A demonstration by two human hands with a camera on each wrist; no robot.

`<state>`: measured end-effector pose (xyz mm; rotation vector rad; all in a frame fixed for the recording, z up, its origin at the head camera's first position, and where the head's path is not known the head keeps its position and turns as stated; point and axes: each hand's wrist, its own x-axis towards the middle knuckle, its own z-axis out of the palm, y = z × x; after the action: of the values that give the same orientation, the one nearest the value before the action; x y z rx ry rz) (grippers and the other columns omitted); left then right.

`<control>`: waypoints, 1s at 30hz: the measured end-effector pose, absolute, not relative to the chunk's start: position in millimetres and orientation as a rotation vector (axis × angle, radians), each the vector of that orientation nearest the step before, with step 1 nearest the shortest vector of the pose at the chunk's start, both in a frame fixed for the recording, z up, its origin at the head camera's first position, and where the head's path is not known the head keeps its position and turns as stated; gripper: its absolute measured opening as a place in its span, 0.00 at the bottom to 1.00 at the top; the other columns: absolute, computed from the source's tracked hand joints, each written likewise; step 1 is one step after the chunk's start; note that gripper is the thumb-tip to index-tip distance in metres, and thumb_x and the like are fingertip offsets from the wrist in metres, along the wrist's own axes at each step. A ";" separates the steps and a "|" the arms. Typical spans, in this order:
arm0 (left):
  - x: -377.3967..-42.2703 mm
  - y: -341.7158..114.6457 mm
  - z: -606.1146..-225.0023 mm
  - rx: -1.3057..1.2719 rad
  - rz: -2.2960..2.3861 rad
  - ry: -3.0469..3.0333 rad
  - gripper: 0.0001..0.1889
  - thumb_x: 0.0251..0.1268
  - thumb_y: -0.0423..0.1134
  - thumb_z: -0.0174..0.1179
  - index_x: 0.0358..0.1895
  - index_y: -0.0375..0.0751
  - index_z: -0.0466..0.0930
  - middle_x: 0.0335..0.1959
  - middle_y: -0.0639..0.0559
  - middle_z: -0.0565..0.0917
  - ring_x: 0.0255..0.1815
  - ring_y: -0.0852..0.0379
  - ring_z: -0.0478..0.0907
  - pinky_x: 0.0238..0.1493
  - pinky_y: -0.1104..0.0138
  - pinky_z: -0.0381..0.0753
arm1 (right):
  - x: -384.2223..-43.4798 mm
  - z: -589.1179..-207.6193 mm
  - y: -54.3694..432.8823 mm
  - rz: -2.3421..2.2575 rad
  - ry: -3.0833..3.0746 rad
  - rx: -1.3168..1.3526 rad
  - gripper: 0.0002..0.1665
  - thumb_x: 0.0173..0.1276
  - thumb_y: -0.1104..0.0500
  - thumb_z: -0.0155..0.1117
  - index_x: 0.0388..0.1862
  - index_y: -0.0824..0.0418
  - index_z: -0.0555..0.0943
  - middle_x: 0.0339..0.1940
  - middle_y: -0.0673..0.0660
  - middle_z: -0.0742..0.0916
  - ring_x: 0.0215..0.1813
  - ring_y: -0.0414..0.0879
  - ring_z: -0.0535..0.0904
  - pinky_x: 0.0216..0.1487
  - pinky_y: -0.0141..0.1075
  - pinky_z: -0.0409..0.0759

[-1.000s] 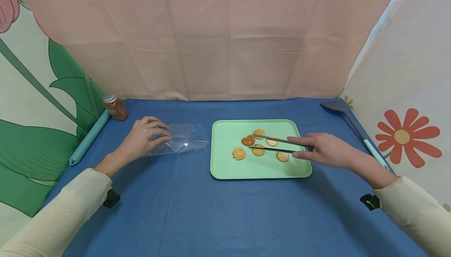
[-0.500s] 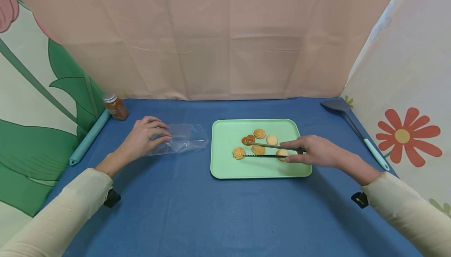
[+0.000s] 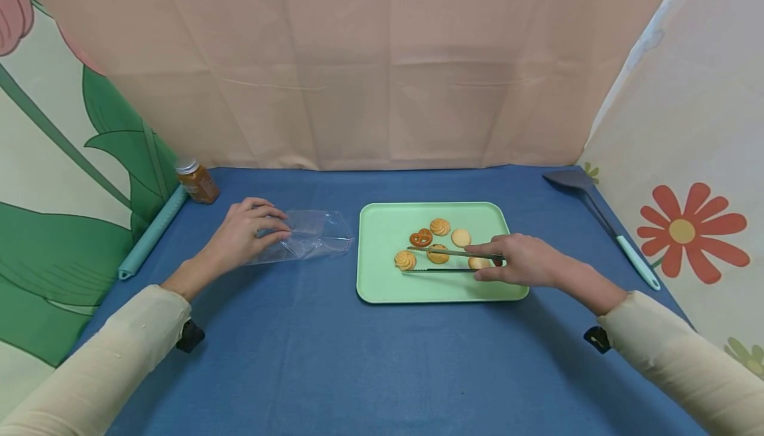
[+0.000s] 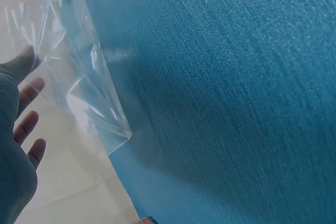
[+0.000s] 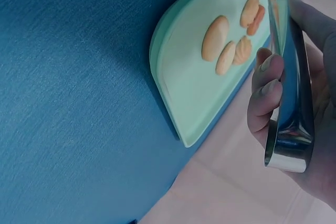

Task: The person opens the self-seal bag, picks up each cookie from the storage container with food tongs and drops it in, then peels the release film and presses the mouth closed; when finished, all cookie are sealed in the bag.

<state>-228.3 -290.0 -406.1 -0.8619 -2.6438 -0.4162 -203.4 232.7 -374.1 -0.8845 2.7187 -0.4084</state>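
Tongs (image 3: 453, 253) gripped in right hand (image 3: 528, 261), parted near a swirled cookie (image 3: 405, 261), left hand (image 3: 246, 231) pinching clear bag (image 3: 322, 230)

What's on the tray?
In the head view, the tray shows two swirl cookies, a pretzel and three round cookies. The tongs and right hand partly cover two round cookies; anything under the hand can't be seen.

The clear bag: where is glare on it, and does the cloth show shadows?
Head view: a small glint on the clear bag, soft shadows on the blue cloth; left wrist view: bigger white glare on the bag; right wrist view: a shadow along the tray.
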 end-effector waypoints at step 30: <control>-230.0 -290.0 -405.9 -0.871 -0.420 -2.648 0.04 0.60 0.41 0.71 0.38 0.50 0.92 0.48 0.48 0.88 0.57 0.45 0.72 0.55 0.41 0.64 | -205.0 -375.2 228.0 -0.377 2.713 -0.935 0.29 0.71 0.41 0.64 0.68 0.47 0.78 0.45 0.47 0.87 0.30 0.31 0.74 0.30 0.32 0.72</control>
<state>-230.0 -290.0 -405.9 -0.8711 -2.6480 -0.4199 -205.0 228.0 -375.2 -0.9353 2.7128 -0.3773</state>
